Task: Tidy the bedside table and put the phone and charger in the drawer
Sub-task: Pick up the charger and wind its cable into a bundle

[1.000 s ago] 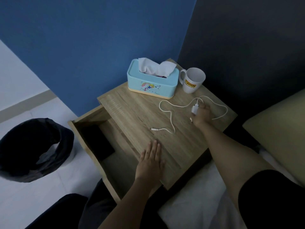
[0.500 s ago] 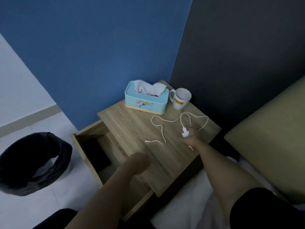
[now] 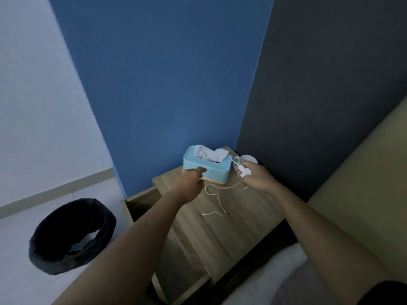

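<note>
My right hand (image 3: 256, 177) holds the white charger plug (image 3: 244, 172) lifted above the wooden bedside table (image 3: 237, 225). Its white cable (image 3: 217, 195) trails down from the hand and lies looped on the tabletop, the free end near the middle. My left hand (image 3: 191, 180) reaches over the table toward the cable, in front of the tissue box, fingers loosely curled and holding nothing. The drawer (image 3: 141, 205) stands pulled out on the table's left; my left forearm covers most of its inside, and no phone can be made out.
A light-blue tissue box (image 3: 209, 170) stands at the table's back edge. A white mug (image 3: 248, 160) sits behind my right hand. A black bin (image 3: 72, 235) stands on the floor at left. The bed (image 3: 361, 216) runs along the right.
My right hand has lifted the charger plug off the tabletop. My left hand left the table's front edge and moved toward the cable. The view has tilted up.
</note>
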